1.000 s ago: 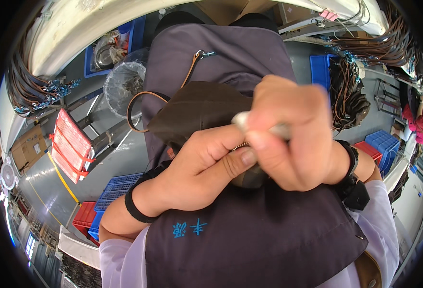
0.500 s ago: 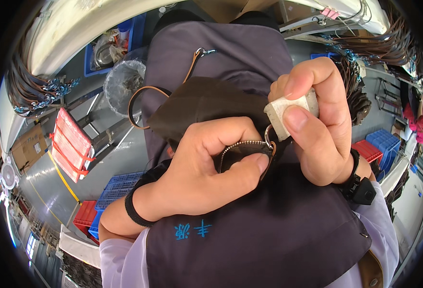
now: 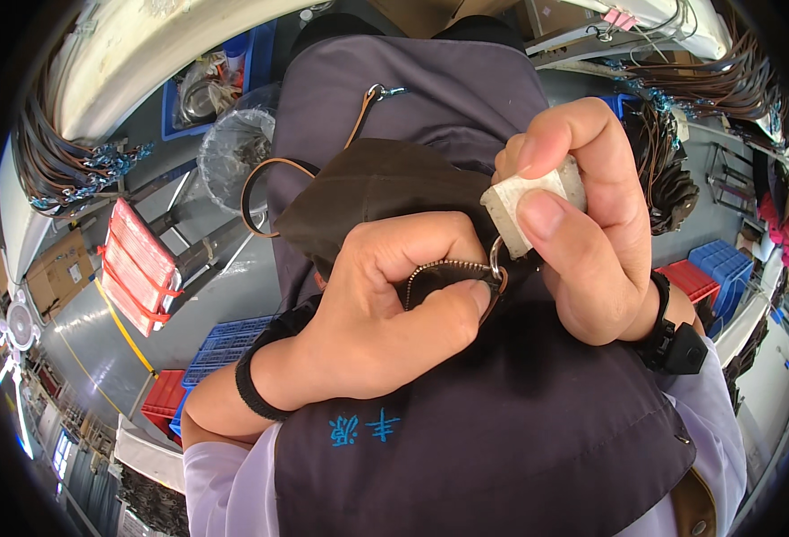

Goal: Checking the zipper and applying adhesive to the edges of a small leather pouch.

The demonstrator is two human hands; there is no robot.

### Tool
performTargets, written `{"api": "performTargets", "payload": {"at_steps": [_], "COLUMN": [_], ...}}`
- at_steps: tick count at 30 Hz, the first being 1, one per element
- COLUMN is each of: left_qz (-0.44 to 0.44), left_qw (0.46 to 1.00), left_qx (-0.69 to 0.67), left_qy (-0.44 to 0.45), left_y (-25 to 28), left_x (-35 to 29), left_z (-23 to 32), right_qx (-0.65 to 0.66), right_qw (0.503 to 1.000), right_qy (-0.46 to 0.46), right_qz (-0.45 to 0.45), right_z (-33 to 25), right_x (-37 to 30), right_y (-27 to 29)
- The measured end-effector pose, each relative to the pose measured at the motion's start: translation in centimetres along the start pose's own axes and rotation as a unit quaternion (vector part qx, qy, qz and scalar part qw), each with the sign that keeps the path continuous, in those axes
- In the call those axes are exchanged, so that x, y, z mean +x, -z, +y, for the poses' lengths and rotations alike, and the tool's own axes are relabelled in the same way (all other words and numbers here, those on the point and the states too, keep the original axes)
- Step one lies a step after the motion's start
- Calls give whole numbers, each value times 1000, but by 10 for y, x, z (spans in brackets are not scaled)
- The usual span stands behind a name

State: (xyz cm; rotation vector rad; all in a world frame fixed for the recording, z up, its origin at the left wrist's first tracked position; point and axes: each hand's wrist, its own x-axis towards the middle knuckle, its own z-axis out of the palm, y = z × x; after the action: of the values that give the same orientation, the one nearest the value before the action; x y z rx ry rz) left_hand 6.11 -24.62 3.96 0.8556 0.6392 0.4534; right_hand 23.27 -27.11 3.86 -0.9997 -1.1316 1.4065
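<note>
A dark brown leather-like bag (image 3: 368,188) lies across my lap, its thin strap (image 3: 265,170) looping out to the left and ending in a metal clasp. My left hand (image 3: 403,304) pinches the bag near its zipper (image 3: 444,266), thumb on top beside the zipper's end. At that end stands a metal ring (image 3: 496,254). My right hand (image 3: 591,224) grips a small off-white block (image 3: 515,204), thumb on its face and fingers curled behind. The block's lower corner is close to the ring; whether they touch I cannot tell.
A dark apron (image 3: 466,430) covers my body and lap. To the left are a clear-lined bin (image 3: 238,152), a blue crate (image 3: 180,103) and a red-white bundle (image 3: 135,268). Straps with clasps (image 3: 72,161) hang left, more (image 3: 716,89) hang right. Blue and red crates (image 3: 721,268) stand right.
The block and my right hand have shifted slightly to the left and up, and the block is turned a little. My left hand keeps its pinch on the bag.
</note>
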Motion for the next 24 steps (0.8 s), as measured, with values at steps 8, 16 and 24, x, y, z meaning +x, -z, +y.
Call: {"api": "performTargets", "payload": {"at_steps": [8, 16, 24], "left_qz": [-20, -6, -19], "left_qw": [999, 999, 999], "left_qx": [-3, 2, -12], "left_qy": [24, 34, 40], "left_y": [1, 0, 3], "left_x": [2, 5, 4], "left_z": [5, 6, 3], "right_qx": [15, 19, 17], "right_qw": [1000, 1000, 1000], "right_qy": [-3, -8, -1], "right_qz": [5, -1, -9], "right_z": [-1, 0, 1], "right_x": [-1, 1, 0], "right_y": [-1, 2, 2]}}
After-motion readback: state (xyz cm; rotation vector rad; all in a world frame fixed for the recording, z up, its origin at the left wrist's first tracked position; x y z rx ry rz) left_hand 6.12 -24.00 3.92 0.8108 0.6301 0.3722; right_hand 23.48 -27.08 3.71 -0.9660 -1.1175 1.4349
